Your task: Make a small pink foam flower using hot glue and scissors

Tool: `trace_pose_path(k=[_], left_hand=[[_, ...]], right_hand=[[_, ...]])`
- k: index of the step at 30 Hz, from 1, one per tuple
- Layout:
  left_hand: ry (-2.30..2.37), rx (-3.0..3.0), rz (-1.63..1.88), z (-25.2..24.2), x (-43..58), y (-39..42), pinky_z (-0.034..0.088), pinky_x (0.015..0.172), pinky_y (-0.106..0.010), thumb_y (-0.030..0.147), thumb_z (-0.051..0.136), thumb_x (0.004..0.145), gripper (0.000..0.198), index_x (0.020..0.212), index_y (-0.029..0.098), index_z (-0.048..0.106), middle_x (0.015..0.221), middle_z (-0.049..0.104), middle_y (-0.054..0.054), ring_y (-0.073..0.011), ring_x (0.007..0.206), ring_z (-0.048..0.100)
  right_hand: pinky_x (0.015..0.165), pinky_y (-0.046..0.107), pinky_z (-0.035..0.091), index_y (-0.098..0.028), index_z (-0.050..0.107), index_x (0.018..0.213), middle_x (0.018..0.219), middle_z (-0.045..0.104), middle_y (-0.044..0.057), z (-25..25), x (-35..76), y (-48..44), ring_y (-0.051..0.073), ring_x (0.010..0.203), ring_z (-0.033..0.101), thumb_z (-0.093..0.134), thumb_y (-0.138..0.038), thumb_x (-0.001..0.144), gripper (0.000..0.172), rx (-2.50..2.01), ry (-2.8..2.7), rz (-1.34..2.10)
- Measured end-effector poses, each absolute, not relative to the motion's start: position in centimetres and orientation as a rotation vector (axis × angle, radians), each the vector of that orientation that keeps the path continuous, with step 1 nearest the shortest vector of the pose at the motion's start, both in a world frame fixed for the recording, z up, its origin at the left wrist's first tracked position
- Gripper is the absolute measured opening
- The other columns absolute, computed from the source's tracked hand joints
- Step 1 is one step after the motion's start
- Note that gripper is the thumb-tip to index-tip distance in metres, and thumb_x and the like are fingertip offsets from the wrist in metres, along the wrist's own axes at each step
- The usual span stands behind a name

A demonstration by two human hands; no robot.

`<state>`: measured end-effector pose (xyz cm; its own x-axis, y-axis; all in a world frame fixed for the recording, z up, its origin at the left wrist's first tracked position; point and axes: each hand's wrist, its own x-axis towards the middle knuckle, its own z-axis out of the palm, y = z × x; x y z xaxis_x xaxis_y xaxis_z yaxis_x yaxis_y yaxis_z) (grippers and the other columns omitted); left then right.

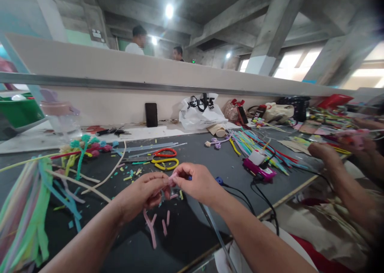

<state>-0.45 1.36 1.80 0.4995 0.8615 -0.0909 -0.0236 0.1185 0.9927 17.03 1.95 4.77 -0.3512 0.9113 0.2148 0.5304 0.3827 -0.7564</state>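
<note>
Above the dark tabletop, my left hand and my right hand meet, with fingertips pinched together on a small pale pink piece of fuzzy stem. Most of that piece is hidden by the fingers. Just below lie a forked pink fuzzy stem and two short pink pieces, one of them a cut stick. Beyond my hands rest scissors with one red and one yellow handle loop. Small yellow and teal clippings are scattered around them.
Bundled coloured fuzzy strips spread at the left, near a lidded jar. A black phone leans against the partition beside a white bag. A purple power adapter trails black cables. At the right, a co-worker's arm reaches over the table.
</note>
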Motion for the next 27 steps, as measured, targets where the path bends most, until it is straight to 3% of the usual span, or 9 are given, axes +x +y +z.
trace_pose_path(k=[13, 17, 22, 27], left_hand=[[0.967, 1.422, 0.757, 0.8, 0.0, 2.0, 0.015, 0.036, -0.019, 0.034, 0.051, 0.079, 0.024, 0.065, 0.015, 0.055, 0.048, 0.04, 0.007, -0.0038, 0.036, 0.025], [0.981, 1.398, 0.743, 0.7, 0.0, 1.9, 0.015, 0.037, -0.019, 0.03, 0.05, 0.078, 0.02, 0.068, 0.014, 0.056, 0.055, 0.049, 0.003, -0.004, 0.038, 0.027], [0.865, 1.412, 0.753, 2.0, -0.3, 1.2, 0.018, 0.04, -0.021, 0.034, 0.045, 0.082, 0.029, 0.07, 0.013, 0.06, 0.066, 0.053, -0.001, -0.0048, 0.043, 0.029], [0.824, 1.336, 0.741, 1.9, -0.5, 1.4, 0.016, 0.04, -0.02, 0.035, 0.043, 0.084, 0.031, 0.069, 0.013, 0.059, 0.063, 0.051, 0.0, -0.0044, 0.043, 0.028]], right_hand=[[0.056, 0.021, 0.043, -0.017, 0.063, 0.073, 0.061, 0.062, -0.002, 3.3, 16.6, 2.1, 0.011, 0.057, 0.056, 0.052, -0.019, 0.074, 0.011, -1.262, -2.076, 0.599], [0.055, 0.02, 0.041, -0.016, 0.063, 0.073, 0.062, 0.062, -0.002, 3.0, 16.6, 2.3, 0.01, 0.057, 0.055, 0.052, -0.019, 0.073, 0.011, -1.29, -2.091, 0.572], [0.056, 0.02, 0.041, -0.016, 0.063, 0.074, 0.064, 0.064, 0.0, 3.6, 17.0, 2.3, 0.01, 0.058, 0.055, 0.057, -0.021, 0.072, 0.008, -1.307, -2.028, 0.751], [0.06, 0.02, 0.043, -0.015, 0.063, 0.081, 0.074, 0.068, 0.002, 4.3, 17.5, 2.4, 0.011, 0.066, 0.058, 0.055, -0.024, 0.077, 0.013, -1.222, -1.967, 1.003]])
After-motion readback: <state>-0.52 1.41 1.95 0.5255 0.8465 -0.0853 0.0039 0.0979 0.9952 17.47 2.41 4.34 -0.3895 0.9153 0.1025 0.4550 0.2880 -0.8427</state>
